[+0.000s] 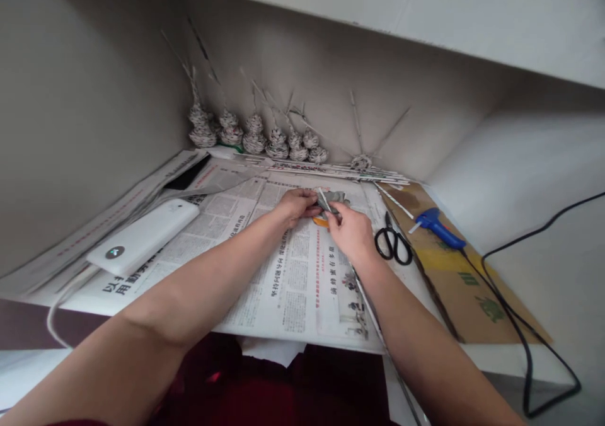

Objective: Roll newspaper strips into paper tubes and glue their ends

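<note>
Over the newspaper (265,256) my left hand (299,205) closes its fingers at the edge of a crumpled grey piece (336,196), perhaps cloth or paper. My right hand (350,229) pinches a thin rolled paper tube beside it. A short white end (324,197) of rolled paper sticks up between the two hands. Below my right wrist a long paper tube (371,312) runs down along the forearm towards the bottom edge. Something orange (320,222) lies under the fingers, mostly hidden. Fingers cover the exact points of contact.
Several woven paper gourds (254,133) line the back wall, with a started weave (362,161) and paper tubes (326,169) nearby. Black scissors (393,244) lie right of my hands. A blue glue gun (439,227) rests on cardboard (472,287), its cable trailing right. A white device (146,234) sits left.
</note>
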A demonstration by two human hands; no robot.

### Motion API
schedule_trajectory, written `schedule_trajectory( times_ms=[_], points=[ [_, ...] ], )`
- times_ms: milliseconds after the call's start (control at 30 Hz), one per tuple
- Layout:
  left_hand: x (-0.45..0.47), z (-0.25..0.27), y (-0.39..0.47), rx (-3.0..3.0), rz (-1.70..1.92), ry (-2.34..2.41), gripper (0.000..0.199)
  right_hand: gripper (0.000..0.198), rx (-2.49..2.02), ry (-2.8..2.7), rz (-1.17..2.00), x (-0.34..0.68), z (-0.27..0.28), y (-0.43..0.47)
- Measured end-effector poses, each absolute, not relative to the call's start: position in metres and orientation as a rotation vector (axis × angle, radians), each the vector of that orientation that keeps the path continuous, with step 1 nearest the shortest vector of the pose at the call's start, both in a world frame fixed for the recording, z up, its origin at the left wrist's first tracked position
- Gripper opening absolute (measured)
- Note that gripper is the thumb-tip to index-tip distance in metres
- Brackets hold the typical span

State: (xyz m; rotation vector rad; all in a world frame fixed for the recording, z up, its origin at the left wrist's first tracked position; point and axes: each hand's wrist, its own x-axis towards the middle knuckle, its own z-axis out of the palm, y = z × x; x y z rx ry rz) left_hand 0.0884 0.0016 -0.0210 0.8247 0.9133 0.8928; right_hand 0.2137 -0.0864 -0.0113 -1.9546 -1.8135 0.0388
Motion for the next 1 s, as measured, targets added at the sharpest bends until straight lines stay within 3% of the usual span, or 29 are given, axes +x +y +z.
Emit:
schedule_trajectory(
  times_ms=[200, 500, 633, 833, 1000],
  points=[
    [0.088, -0.017, 0.004, 0.772, 0.900, 0.897, 0.012, 0.033, -1.774, -1.723, 0.202, 0.215, -0.026, -0.079],
    [0.089, -0.014, 0.006, 0.736, 0.875, 0.915, 0.011, 0.038, -1.550, -1.285, 0.910, 0.210, -0.031, -0.072],
    [0.089, -0.012, 0.006, 0.739, 0.873, 0.928, 0.013, 0.040, -1.500, -1.303, 0.895, 0.208, -0.025, -0.075],
    [0.090, -0.016, 0.008, 0.748, 0.869, 0.888, 0.016, 0.040, -1.494, -1.429, 0.621, 0.209, -0.022, -0.078],
    [0.089, -0.015, 0.010, 0.735, 0.850, 0.856, 0.019, 0.043, -1.495, -1.396, 0.679, 0.215, -0.031, -0.072]
  ],
)
